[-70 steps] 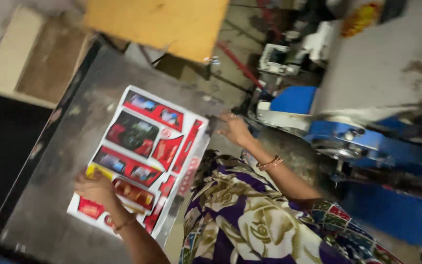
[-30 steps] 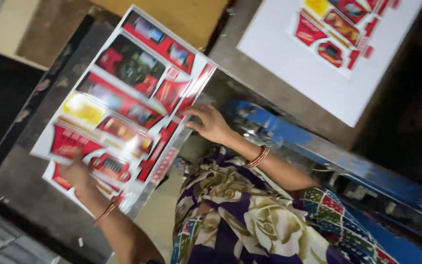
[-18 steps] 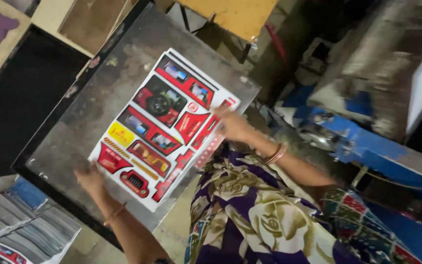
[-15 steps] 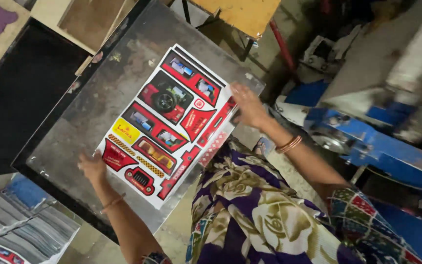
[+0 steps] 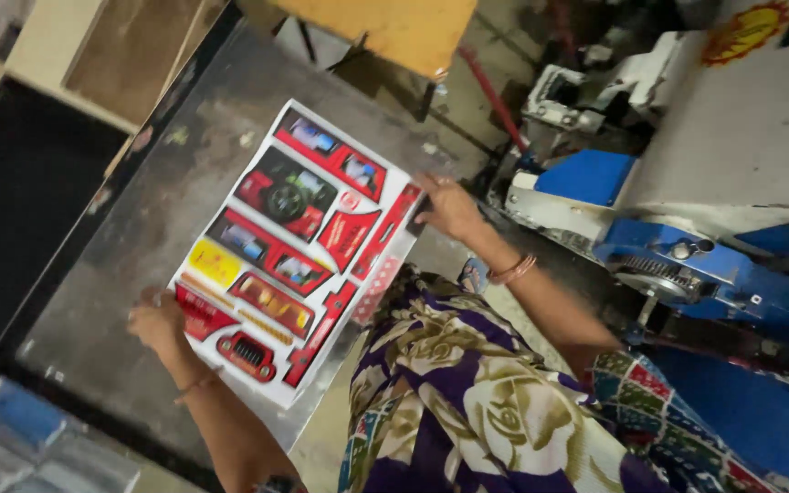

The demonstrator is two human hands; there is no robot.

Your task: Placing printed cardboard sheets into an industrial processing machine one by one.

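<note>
Nearest the camera, the left hand (image 5: 157, 319) pinches the lower-left edge of a printed sheet (image 5: 289, 251), its grip closed on the card. The sheet, white with red, black and yellow die-cut panels, lies flat on the grey metal table (image 5: 139, 210). The right hand (image 5: 449, 205) holds the sheet's far right edge, fingers closed on it. Beyond, a blue and white machine (image 5: 687, 201) stands beside the table.

The small drawings on the printed sheet (image 5: 289, 251) are too blurry to make out, the blue machine (image 5: 687, 265) runs off the right edge, and the left hand (image 5: 157, 318) covers the sheet's near-left edge
</note>
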